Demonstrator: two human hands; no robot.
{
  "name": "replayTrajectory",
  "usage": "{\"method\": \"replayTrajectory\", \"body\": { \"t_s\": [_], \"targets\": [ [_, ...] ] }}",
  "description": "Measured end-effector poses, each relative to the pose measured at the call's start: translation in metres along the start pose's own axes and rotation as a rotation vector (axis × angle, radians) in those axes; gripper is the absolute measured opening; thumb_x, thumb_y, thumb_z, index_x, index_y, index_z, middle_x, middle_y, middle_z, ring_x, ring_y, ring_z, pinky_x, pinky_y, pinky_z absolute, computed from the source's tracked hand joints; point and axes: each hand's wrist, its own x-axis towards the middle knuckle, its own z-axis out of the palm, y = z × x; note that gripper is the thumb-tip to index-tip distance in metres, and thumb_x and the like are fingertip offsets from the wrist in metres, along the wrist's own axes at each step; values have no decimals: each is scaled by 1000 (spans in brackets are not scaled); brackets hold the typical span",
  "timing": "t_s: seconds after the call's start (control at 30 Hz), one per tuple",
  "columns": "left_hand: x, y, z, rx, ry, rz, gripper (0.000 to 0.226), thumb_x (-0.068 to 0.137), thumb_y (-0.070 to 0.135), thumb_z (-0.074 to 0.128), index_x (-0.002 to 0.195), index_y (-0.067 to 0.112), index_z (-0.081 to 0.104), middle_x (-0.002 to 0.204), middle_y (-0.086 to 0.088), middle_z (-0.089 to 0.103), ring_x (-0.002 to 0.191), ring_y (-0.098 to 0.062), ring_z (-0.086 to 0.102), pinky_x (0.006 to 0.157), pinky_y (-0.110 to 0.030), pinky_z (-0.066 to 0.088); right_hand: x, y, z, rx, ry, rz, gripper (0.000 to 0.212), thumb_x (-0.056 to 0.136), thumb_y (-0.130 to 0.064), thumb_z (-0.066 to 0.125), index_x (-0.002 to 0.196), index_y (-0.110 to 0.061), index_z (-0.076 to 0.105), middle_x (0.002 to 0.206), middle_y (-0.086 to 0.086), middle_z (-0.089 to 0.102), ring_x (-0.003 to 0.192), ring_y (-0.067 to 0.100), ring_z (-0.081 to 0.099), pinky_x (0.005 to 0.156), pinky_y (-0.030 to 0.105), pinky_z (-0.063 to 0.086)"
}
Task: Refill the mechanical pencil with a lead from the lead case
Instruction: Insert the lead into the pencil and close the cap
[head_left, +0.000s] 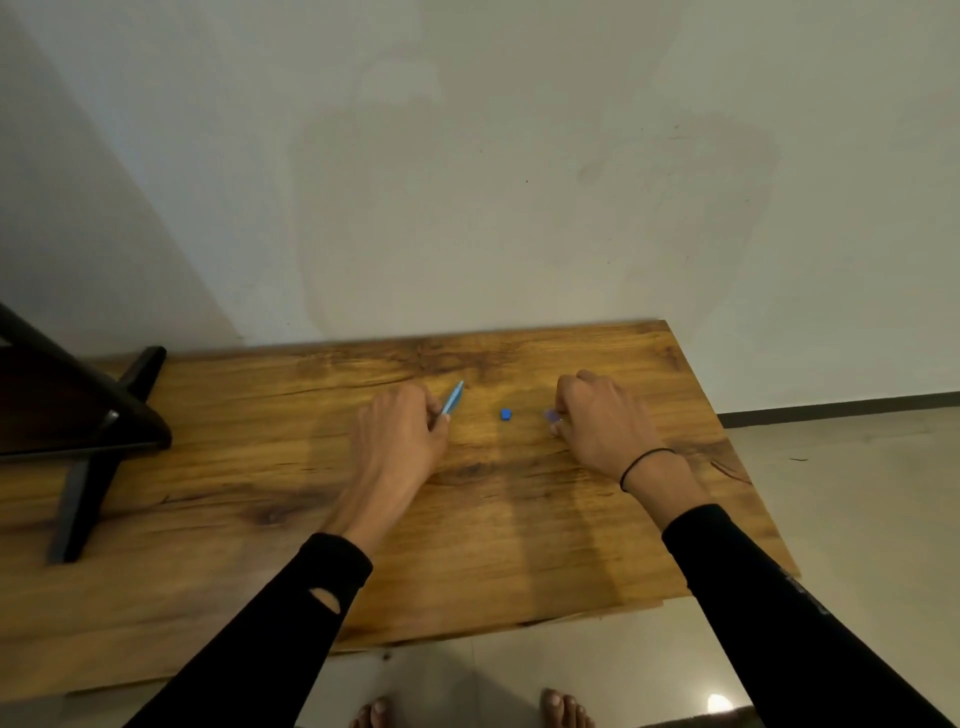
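Wooden table (467, 519) under both hands. Left hand (400, 436) curled around light-blue mechanical pencil (453, 398), tip pointing away. Right hand (597, 421) pinches small bluish lead case (551, 415) against table. Small blue cap (506, 414) lies between hands.

Wooden table (467, 545) sitting against wall, bearing small blue cap (506, 414), black stand (98, 441) resting at left.

**Colours on the wooden table**

A light blue mechanical pencil (453, 399) and a small darker blue piece (506, 414) are seen on the honey-brown, dark-grained table (519, 519). Black sleeves (291, 613) are worn; a black band (644, 465) is seen at one wrist.
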Motion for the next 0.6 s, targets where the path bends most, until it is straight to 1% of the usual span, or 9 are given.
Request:
{"method": "replayTrajectory", "body": {
  "t_s": [0.07,0.13,0.17,0.23,0.3,0.37,0.47,0.53,0.6],
  "targets": [
    [1,3,-3,-75,-19,-27,8,96,36,78,100,29,78,85,14,77,77,-10,69,55,-22,34,1,1,-3,2,-12,4,24,100,-35,69,110,-15,62,110,6,64,104,31,62,76,41,52],
    [3,9,-6,-320,-69,-58,4,95,33,80,98,30,79,84,13,75,78,-8,70,58,-23,50,3,-2,-7,160,18,37,27,98,-38,71,111,-16,64,107,4,68,101,27,65,76,39,53],
    [3,15,-9,-514,-103,-72,2,95,30,81,96,30,79,87,7,76,79,-9,71,59,-24,57,4,-7,-10,377,38,72,29,98,-41,71,109,-14,68,103,3,72,97,25,69,78,39,55],
    [-1,27,-15,-825,-183,-74,5,96,24,80,95,29,81,92,-5,79,80,-12,74,57,-25,62,5,-23,-17,949,9,141,37,104,-41,62,108,-7,73,102,9,78,99,27,75,87,46,62],
    [-6,39,-20,-905,-238,-27,7,98,22,79,98,27,83,94,-5,81,82,-14,79,58,-27,64,2,-44,-23,1381,-59,154,37,110,-33,52,110,-3,73,107,15,78,102,29,75,86,45,64],
    [-9,50,-25,-959,-249,-13,8,98,22,78,100,26,85,95,-4,83,85,-16,82,61,-28,65,-2,-60,-32,1634,-27,148,34,113,-26,46,104,-4,70,99,13,75,97,29,71,82,39,60],
    [-8,62,-39,-1061,-201,-38,10,96,29,80,93,22,86,89,-9,84,80,-15,80,63,-29,66,-6,-72,-56,1934,92,143,36,115,-27,37,100,-6,63,92,14,72,92,31,69,91,48,53],
    [-6,66,-51,-1135,-127,-92,24,95,40,80,87,18,85,80,-7,83,72,-12,77,63,-29,67,-9,-76,-81,2104,166,130,40,115,-35,33,94,-11,58,79,10,65,82,27,68,84,41,56],
    [-4,68,-63,-1231,-27,-180,37,95,48,77,85,13,83,72,-5,79,64,-10,74,63,-29,67,-13,-80,-108,2307,194,138,48,114,-46,31,85,-14,53,67,3,47,62,20,52,66,33,48]
  ]
}}
